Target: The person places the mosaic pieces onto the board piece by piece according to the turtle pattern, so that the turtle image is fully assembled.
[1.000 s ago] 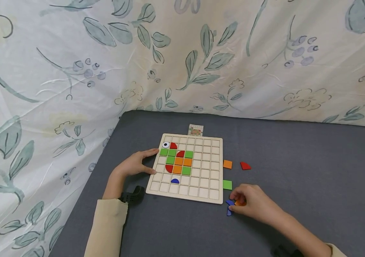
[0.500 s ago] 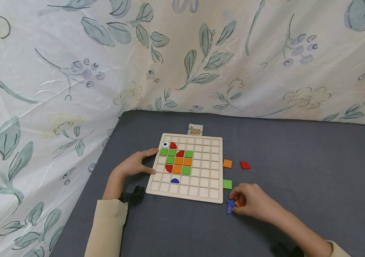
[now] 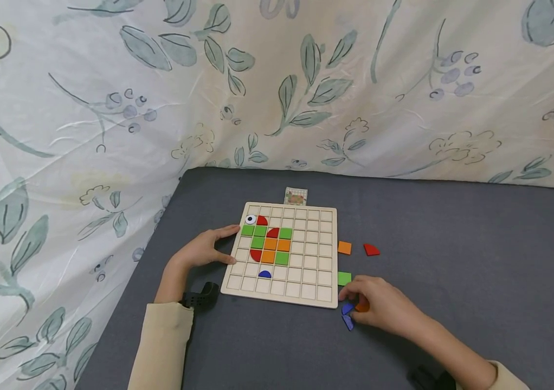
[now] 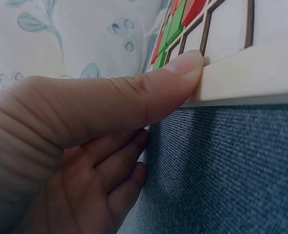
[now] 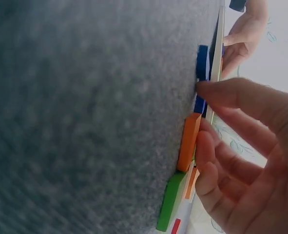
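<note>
A wooden grid board [image 3: 306, 279] lies on the table, with green, orange and red tiles, a round eye tile [image 3: 250, 219] and a blue half-circle [image 3: 264, 274] on it. My left hand [image 3: 204, 249] rests at its left edge, fingers extended; the thumb [image 4: 182, 66] presses on the rim. Off the front right corner, my right hand [image 3: 381, 303] has thumb and index finger around a blue half-circle tile [image 3: 347, 309]. Close by its thumb lies a second blue tile [image 3: 348, 323]. An orange tile [image 5: 188, 141] sits beside the curled fingers, partly covered by the hand in the head view.
Right of the board are a green square tile [image 3: 344, 278], an orange square tile [image 3: 344, 247] and a red quarter-circle tile [image 3: 371, 249]. A small patterned card [image 3: 296, 196] lies behind the board. A floral cloth [image 3: 355, 108] hangs behind the dark table.
The right hand has shifted slightly left, its index finger reaching further toward the board. The two blue tiles beside it have turned and moved a little apart. My left hand stays put.
</note>
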Demonstrator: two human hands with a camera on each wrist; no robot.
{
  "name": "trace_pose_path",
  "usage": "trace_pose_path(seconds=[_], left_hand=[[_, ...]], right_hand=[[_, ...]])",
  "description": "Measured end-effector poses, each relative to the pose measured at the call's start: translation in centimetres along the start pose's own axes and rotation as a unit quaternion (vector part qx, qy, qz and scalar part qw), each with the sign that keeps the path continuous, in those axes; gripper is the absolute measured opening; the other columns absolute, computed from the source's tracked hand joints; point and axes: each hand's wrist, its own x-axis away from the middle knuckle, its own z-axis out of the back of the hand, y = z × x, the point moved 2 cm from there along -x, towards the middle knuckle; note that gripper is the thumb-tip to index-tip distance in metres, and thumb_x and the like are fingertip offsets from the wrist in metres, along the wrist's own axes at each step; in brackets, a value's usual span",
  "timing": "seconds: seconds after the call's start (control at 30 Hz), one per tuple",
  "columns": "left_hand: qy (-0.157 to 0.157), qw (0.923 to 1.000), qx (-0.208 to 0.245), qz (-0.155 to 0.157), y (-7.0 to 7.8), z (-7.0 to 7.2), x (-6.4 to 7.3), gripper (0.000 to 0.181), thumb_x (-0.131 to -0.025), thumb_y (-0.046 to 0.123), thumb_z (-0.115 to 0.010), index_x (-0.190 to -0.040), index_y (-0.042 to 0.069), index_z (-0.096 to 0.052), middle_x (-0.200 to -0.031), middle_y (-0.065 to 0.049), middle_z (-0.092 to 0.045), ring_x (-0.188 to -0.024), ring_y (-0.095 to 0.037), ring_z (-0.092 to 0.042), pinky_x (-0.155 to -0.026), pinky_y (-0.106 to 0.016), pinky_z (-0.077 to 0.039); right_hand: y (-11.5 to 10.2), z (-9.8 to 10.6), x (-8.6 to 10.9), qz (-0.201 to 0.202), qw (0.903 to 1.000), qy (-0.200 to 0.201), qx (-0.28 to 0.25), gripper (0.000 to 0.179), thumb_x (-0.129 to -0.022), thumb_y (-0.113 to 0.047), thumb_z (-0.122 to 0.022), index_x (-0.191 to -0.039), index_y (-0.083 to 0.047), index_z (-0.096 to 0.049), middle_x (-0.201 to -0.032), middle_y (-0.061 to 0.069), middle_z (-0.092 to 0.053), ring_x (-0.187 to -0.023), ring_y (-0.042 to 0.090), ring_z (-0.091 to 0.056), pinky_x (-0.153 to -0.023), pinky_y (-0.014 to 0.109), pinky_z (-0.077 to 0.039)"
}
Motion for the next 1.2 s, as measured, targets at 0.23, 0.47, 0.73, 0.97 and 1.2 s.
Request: trace_pose_path(seconds=[0.23,0.47,0.73,0.97,1.2], left_hand=[[0.001,1.0000,0.000,-0.002,-0.1,-0.1,0.0,0.084,-0.072,0.018,-0.079,-0.143,0.007,-0.035,-0.149,-0.013,-0.029,-0.137,-0.034,-0.023,-0.107,-0.052,-0.027],[0.002,1.0000,0.003,-0.003,-0.3,-0.1,0.0,0.085,-0.071,0.018,-0.079,-0.143,0.007,-0.035,-0.149,-0.013,-0.029,-0.137,-0.034,-0.023,-0.107,-0.052,-0.027],[0.003,1.0000,0.001,0.003,-0.5,-0.1,-0.2,0.085,-0.071,0.018,-0.079,-0.143,0.009,-0.035,-0.149,-0.011,-0.028,-0.138,-0.033,-0.022,-0.107,-0.052,-0.026],[-0.001,1.0000,0.003,-0.001,-0.3,0.0,-0.3,0.085,-0.072,0.018,-0.079,-0.143,0.009,-0.034,-0.149,-0.011,-0.028,-0.138,-0.033,-0.022,-0.107,-0.052,-0.026],[0.002,1.0000,-0.005,0.002,-0.1,0.0,-0.1,0.083,-0.072,0.018,-0.079,-0.143,0.009,-0.035,-0.149,-0.012,-0.029,-0.137,-0.034,-0.023,-0.107,-0.052,-0.026]], right_hand=[[0.0,-0.1,-0.1,0.019,0.9997,-0.009,-0.014,0.016,-0.072,-0.009,-0.077,-0.081,-0.018,-0.068,-0.079,-0.012,-0.056,-0.064,0.000,-0.047,-0.054,0.018,-0.043],[0.3,0.4,-0.5,0.022,0.9989,0.009,-0.041,0.012,-0.072,-0.007,-0.076,-0.077,-0.012,-0.067,-0.071,-0.010,-0.061,-0.062,-0.002,-0.053,-0.054,0.018,-0.048],[0.0,2.5,-1.2,-0.007,0.9978,0.024,-0.061,0.010,-0.075,-0.007,-0.074,-0.082,-0.009,-0.068,-0.075,-0.007,-0.064,-0.065,0.002,-0.058,-0.057,0.018,-0.050],[-0.2,3.8,-2.7,-0.015,0.9985,0.032,-0.043,0.009,-0.076,-0.007,-0.073,-0.083,-0.008,-0.068,-0.076,-0.005,-0.063,-0.066,0.005,-0.058,-0.059,0.018,-0.050],[-1.7,2.5,-5.3,0.006,0.9982,0.027,-0.053,0.008,-0.075,-0.004,-0.072,-0.081,-0.008,-0.069,-0.075,-0.004,-0.065,-0.066,0.006,-0.058,-0.060,0.019,-0.050]])
